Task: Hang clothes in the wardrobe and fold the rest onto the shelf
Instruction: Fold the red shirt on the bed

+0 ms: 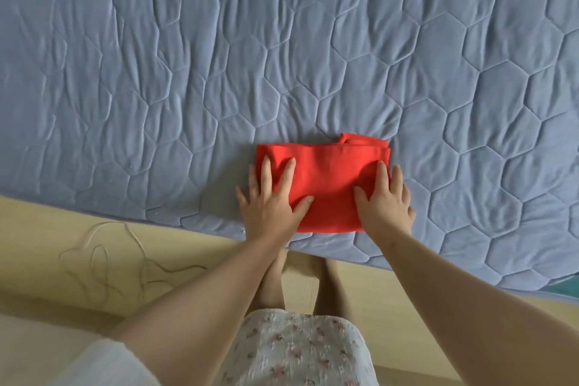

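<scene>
A person leans over a bed, both hands pressed flat on a folded red cloth (326,185) that lies near the front edge of a blue quilted cover (282,56) — the left hand (272,200) on the cloth's left end, the right hand (383,200) on its right end, fingers of each spread wide and straight. Below the bed's edge a thin pale cord (103,263) lies in loose loops on the wooden floor (37,247) — well apart from the cloth.

Folded cloth (329,178) on quilt (188,72) near edge, left hand (270,199), right hand (386,199) atop its ends, perhaps cords (103,260) leftward
</scene>
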`<state>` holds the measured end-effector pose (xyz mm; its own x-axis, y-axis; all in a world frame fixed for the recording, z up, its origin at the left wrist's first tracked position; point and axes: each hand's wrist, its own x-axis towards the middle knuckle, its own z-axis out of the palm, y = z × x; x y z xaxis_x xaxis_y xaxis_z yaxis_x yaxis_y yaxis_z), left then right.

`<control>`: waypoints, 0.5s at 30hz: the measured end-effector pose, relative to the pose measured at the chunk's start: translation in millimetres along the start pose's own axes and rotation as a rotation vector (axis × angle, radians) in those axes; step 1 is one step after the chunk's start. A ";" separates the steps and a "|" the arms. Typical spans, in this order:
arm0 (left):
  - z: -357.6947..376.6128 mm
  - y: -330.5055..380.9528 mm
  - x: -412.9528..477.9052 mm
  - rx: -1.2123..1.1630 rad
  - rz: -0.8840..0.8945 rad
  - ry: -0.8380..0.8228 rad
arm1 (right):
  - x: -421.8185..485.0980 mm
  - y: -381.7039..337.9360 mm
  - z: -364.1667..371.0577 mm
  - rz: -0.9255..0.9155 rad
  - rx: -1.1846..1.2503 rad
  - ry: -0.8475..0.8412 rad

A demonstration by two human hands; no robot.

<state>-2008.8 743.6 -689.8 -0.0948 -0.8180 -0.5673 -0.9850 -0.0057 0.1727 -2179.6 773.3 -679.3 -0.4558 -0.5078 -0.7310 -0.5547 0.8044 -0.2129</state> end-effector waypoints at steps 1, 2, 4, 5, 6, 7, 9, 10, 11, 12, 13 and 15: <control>5.2 -2.9 4.4 0.031 0.024 -0.022 | 4.6 1.5 4.0 -0.020 -0.039 -0.018; 10.5 -4.4 9.5 0.050 0.024 -0.047 | 9.9 1.2 8.1 -0.011 -0.060 -0.034; 20.2 -5.3 18.6 0.067 -0.002 -0.102 | 21.1 -0.7 16.1 0.040 -0.091 -0.075; 22.8 -5.2 23.6 0.070 -0.008 -0.124 | 26.2 -3.0 17.3 0.065 -0.098 -0.098; 23.4 -5.0 29.2 0.071 -0.008 -0.144 | 31.1 -5.1 17.2 0.083 -0.099 -0.120; 22.3 -5.3 33.4 0.072 -0.007 -0.166 | 35.3 -6.5 16.2 0.093 -0.095 -0.138; 19.1 -6.6 36.6 0.038 0.002 -0.154 | 38.5 -6.1 11.9 0.090 -0.086 -0.150; 16.6 -7.1 34.4 -0.015 0.003 -0.118 | 36.6 -4.3 10.3 0.075 -0.070 -0.141; 13.3 -7.5 30.2 -0.113 -0.010 -0.073 | 32.9 -2.4 8.5 0.055 -0.021 -0.128; 9.6 -7.8 26.3 -0.257 -0.041 -0.036 | 29.1 0.0 7.6 0.034 0.078 -0.114; 4.7 -9.1 23.7 -0.413 -0.079 -0.016 | 24.8 1.6 6.2 0.024 0.215 -0.107; -9.0 -14.0 23.3 -0.639 -0.192 -0.054 | 15.8 0.9 -1.0 0.038 0.482 -0.111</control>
<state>-1995.9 719.4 -698.2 0.0499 -0.7388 -0.6721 -0.7076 -0.5010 0.4983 -2188.0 765.7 -690.5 -0.3777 -0.4604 -0.8034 -0.1421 0.8862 -0.4410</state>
